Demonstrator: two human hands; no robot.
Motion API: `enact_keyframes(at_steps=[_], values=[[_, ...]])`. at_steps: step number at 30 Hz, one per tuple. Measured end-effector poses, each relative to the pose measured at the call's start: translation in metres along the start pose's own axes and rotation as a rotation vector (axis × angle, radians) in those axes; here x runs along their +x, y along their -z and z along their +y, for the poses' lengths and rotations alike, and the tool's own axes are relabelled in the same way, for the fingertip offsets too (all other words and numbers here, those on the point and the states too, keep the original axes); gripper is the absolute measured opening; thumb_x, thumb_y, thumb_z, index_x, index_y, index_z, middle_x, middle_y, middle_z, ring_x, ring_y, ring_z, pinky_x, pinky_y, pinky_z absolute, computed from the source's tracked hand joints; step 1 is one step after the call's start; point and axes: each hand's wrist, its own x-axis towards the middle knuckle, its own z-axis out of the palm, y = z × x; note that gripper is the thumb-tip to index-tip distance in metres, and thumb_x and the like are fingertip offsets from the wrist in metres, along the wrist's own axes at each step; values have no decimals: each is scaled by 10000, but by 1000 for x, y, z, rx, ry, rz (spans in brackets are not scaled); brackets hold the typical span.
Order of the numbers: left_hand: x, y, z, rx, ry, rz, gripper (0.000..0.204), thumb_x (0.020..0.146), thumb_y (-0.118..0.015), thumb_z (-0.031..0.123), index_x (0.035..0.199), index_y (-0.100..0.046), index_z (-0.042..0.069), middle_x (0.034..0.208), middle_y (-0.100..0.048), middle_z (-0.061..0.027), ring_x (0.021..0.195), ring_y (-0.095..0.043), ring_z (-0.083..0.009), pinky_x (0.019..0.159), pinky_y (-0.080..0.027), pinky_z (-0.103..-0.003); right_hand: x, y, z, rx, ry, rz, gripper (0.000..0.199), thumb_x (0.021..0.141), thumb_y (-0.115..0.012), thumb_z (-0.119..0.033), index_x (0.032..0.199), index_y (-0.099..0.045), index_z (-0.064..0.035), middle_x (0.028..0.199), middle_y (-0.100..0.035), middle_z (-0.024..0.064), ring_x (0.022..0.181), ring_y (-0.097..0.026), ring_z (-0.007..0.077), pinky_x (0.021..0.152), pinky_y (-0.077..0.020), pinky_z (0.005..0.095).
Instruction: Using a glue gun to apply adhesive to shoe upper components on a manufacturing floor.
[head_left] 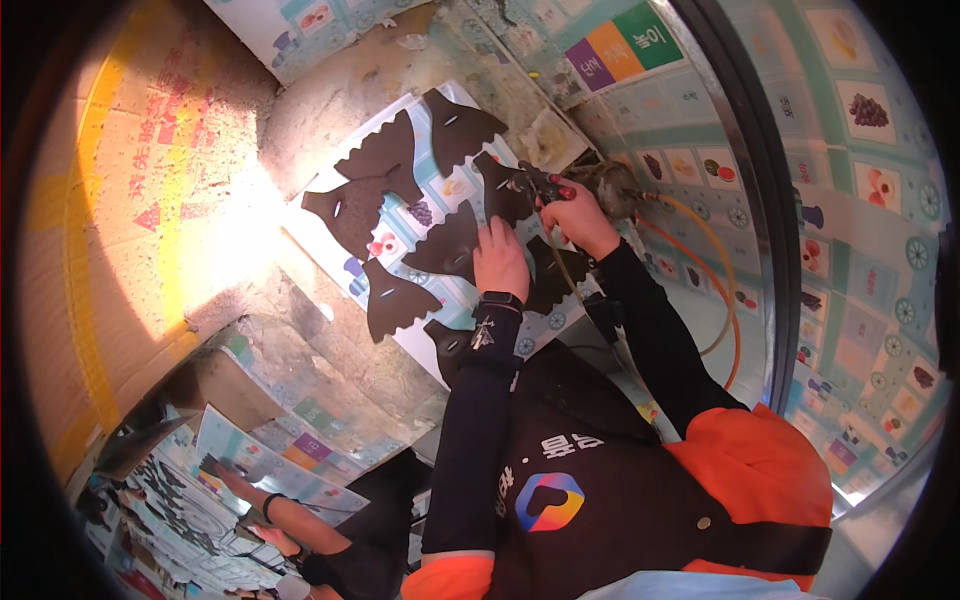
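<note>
Currently, a printed board (452, 187) lies tilted across a stained table (335, 100), with at least 8 dark, scalloped pieces (440, 246) spread on it. At the board's right side, the right hand (578, 217) has its grip closed around a spray gun (538, 185). Over the board's middle, the left hand (502, 265) rests fingers forward; I cannot tell whether its grip pinches anything. Left of the board stands a cardboard box (140, 200).

Tool (537, 184) grip is hidden by right hand (580, 222); one dark piece (446, 347) lies partly behind left sleeve (473, 440); cardboard box (130, 190) runs out of view.
</note>
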Motion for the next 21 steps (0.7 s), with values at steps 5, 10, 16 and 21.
enact_keyframes(at_steps=[5,10,16,21], values=[[2,3,-2,-147,60,-108,416,842,-534,63,1250,-565,-13,1321,-501,-107,1219,-502,-300,921,-483,-422,-4,-3,-2,30,-11,-55,322,669,-585,-39,983,-638,10,798,-626,62,546,-542,161,461,-410,307],[1,8,-6,-101,1,-24,364,884,-523,92,1226,-576,-18,1273,-500,-96,1192,-510,-275,896,-492,-391,-11,8,-6,-162,-4,-66,311,673,-583,-14,972,-640,45,809,-639,61,594,-567,175,513,-445,312],[3,10,-4,-112,1,-35,368,876,-526,87,1224,-577,-20,1265,-504,-101,1188,-513,-281,905,-491,-399,2,4,-2,-104,46,-7,293,674,-574,1,961,-628,29,791,-635,43,577,-563,153,500,-440,301],[15,20,-13,-204,37,-120,386,846,-553,67,1224,-589,-3,1272,-520,-119,1148,-530,-313,904,-491,-425,-24,-2,-37,-8,21,-129,351,692,-543,-16,1033,-625,1,819,-660,30,574,-558,108,444,-433,262]])
